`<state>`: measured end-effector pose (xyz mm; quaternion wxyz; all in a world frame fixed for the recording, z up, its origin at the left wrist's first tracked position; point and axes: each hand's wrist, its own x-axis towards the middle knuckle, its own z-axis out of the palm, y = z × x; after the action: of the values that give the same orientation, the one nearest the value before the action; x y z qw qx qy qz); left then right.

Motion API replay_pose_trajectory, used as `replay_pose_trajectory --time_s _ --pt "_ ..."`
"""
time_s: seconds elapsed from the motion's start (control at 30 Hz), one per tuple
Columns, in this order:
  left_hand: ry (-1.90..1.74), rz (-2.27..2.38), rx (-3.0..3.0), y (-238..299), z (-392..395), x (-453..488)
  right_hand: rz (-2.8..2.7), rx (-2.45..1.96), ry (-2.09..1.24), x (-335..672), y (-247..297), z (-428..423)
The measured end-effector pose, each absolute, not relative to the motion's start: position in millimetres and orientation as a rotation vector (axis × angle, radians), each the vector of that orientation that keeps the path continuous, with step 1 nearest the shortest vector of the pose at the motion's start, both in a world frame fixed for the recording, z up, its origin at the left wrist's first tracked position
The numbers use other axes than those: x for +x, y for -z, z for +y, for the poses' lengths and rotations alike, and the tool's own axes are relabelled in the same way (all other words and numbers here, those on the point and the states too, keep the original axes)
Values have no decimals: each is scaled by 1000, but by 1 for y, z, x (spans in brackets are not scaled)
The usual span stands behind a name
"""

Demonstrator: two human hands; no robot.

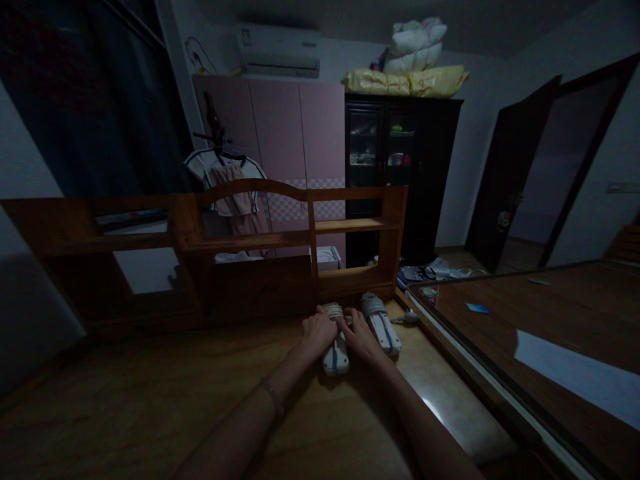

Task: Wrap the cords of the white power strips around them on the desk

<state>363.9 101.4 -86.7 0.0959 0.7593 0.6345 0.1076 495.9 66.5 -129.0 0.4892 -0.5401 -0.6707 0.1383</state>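
Observation:
A white power strip point(335, 357) with its cord wound around the far end lies on the wooden desktop in front of me. My left hand point(319, 331) is closed around its left side, the thumb over the coiled cord point(332, 309). From the right, my right hand point(361, 337) has its fingers bent and closed on the same strip near the cord; the exact fingertip contact is hard to see in the dim light. Just right of that hand lies a second power strip point(385, 332), its grey cord point(371, 305) also wound around it, with a plug point(410, 316) sticking out to the right.
A wooden shelf unit point(260, 239) stands along the back of the desktop point(210, 380). To the right is a brown surface point(560, 303) with a white sheet of paper point(575, 370) and a blue card point(478, 308). Wardrobes and an open door point(520, 173) are beyond.

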Motion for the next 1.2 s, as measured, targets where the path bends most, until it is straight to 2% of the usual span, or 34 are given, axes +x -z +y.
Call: replay_pose_trajectory --time_s 0.2,0.4,0.73,1.0,1.1,1.2 --pt "-390 1907 2261 91 98 364 -1544 -1223 -112 480 120 60" --pt "-426 1897 2262 94 88 338 -1582 -1119 -93 479 109 49" --pt "-604 1876 2475 74 75 182 -1717 -1157 -26 483 107 37" --pt "-685 1657 2799 93 81 80 -2288 -1057 374 406 69 26" --pt "-677 1547 2884 109 81 71 -2492 -896 454 360 84 25" --pt "-690 1390 2916 121 77 72 -2625 -802 368 329 114 23"
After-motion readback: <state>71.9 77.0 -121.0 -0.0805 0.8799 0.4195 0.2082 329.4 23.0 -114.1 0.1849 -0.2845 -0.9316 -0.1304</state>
